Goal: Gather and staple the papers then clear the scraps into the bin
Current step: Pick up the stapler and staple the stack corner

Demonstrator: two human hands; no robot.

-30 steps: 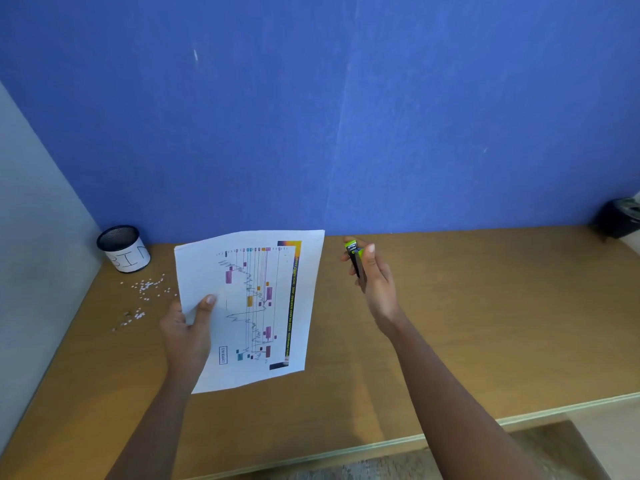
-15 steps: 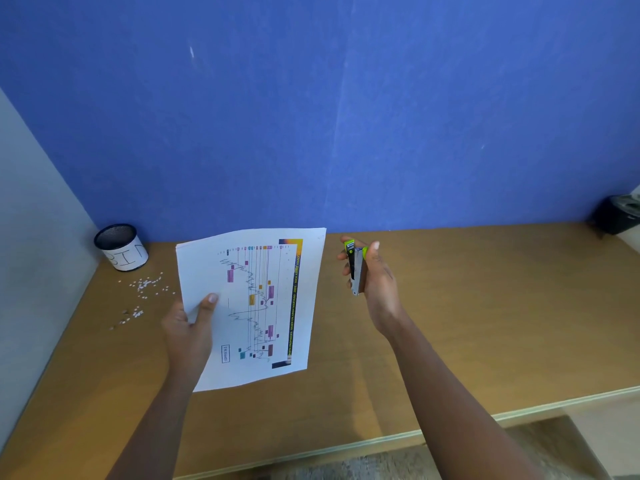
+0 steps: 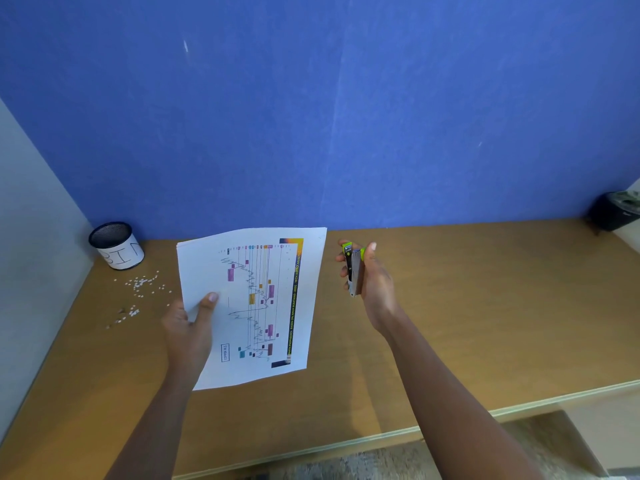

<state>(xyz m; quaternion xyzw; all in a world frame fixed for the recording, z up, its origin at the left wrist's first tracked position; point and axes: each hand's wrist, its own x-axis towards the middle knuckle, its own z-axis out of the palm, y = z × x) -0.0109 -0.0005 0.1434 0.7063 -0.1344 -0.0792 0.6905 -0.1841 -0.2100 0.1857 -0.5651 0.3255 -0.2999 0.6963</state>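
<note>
My left hand (image 3: 188, 332) holds the white papers (image 3: 252, 306) up off the desk, thumb on the printed face with its coloured chart, fingers behind the left edge. To the right of the sheets, my right hand (image 3: 372, 284) grips a small green and silver stapler (image 3: 353, 270), held upright a short gap from the papers' top right corner. Small white paper scraps (image 3: 140, 289) lie scattered on the desk at the left. Behind them stands a black mesh cup labelled BIN (image 3: 117, 245) in the back left corner.
The brown desk (image 3: 485, 306) runs along a blue wall, with a grey side panel (image 3: 31, 237) at the left. A dark object (image 3: 614, 211) sits at the back right corner. The desk's front edge (image 3: 519, 405) shows a pale strip.
My right hand has turned the stapler so its metal side faces me and lowered it slightly. The papers have stayed held in place.
</note>
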